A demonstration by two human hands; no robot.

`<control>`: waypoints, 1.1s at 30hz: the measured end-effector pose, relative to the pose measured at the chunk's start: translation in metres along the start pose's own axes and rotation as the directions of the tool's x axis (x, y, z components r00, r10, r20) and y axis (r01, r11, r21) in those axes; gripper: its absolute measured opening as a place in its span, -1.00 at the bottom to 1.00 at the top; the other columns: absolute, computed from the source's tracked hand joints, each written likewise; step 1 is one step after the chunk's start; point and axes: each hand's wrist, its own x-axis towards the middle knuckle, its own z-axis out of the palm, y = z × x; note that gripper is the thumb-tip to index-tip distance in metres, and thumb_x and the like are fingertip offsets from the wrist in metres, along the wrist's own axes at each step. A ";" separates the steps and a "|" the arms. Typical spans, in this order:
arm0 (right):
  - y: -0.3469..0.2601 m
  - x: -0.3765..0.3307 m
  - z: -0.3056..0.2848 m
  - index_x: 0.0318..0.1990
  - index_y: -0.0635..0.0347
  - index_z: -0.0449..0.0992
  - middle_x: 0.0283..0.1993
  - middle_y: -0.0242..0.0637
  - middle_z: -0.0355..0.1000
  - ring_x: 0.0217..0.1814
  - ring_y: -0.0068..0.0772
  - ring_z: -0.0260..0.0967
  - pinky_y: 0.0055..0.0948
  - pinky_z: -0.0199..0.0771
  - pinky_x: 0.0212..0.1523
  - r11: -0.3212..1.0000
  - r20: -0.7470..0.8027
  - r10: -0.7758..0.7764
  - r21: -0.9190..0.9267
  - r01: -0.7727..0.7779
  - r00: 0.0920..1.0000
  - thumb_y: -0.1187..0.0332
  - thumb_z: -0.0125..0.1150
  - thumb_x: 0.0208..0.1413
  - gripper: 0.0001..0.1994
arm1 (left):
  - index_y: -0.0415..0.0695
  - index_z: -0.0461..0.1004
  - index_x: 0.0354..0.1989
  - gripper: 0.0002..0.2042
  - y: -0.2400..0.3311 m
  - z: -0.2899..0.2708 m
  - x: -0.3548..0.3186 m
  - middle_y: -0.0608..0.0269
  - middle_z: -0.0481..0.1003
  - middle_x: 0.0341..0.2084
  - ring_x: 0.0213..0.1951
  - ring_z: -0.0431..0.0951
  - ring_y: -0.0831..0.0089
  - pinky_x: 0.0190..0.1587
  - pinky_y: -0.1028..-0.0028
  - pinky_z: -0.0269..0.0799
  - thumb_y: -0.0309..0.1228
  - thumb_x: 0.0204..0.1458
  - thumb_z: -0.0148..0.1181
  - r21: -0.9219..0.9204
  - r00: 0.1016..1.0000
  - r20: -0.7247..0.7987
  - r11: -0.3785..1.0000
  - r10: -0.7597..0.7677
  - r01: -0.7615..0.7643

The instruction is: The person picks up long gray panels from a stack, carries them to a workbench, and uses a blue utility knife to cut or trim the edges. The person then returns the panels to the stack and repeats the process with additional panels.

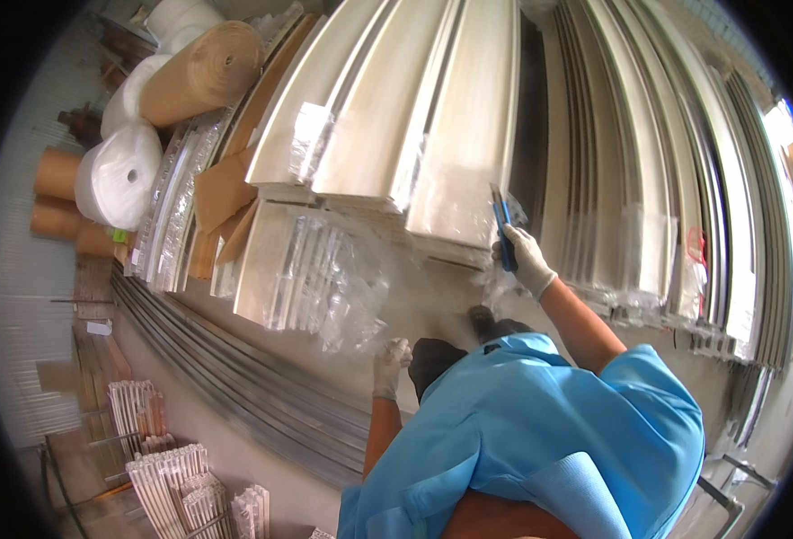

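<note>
I see right hand gloved, clenched round blue cutter, blade against end of wrapped pale panel (rightmost of three stacked bundles). Left hand gloved, fingers curled, pinching loose clear plastic wrap hanging off lower panel. Count: two gloves, one cutter, three pale panels up top. Around: two white foam rolls, brown paper roll, grey metal profiles on floor. Blue smock blocks my view of floor beneath.

Blue cutter, white-gloved right hand
</note>
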 end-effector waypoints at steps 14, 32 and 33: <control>-0.040 0.193 0.243 0.00 0.28 0.40 -0.44 -0.34 0.41 -0.55 -0.51 0.37 -0.50 0.34 -0.63 0.972 -0.115 -0.149 -0.197 0.125 0.982 0.21 0.09 0.35 -0.71 | -0.17 0.56 -0.12 -0.79 0.187 -0.113 0.219 0.46 0.49 -0.45 -0.43 0.46 0.66 -0.34 0.61 0.40 -0.30 0.20 0.24 0.169 0.984 0.172 0.983 0.044 -0.073; -0.044 0.291 0.338 0.12 0.23 0.52 -0.38 -0.13 0.53 -0.30 -0.29 0.58 -0.28 0.58 -0.28 0.921 -0.360 -0.188 -0.389 0.037 0.914 0.04 0.11 0.27 -0.54 | -0.17 0.57 -0.17 -0.80 0.224 -0.124 0.289 0.43 0.51 -0.44 -0.46 0.48 0.64 -0.41 0.59 0.43 -0.30 0.19 0.30 0.351 0.903 0.396 0.936 -0.166 0.018; -0.045 0.287 0.338 0.12 0.18 0.53 -0.27 -0.07 0.54 -0.10 -0.21 0.54 -0.24 0.53 -0.08 0.848 -0.305 -0.308 -0.516 0.116 0.901 0.03 0.13 0.26 -0.54 | -0.17 0.57 -0.17 -0.81 0.224 -0.123 0.290 0.43 0.51 -0.44 -0.46 0.48 0.65 -0.41 0.59 0.43 -0.31 0.20 0.29 0.334 0.898 0.425 0.942 -0.116 -0.037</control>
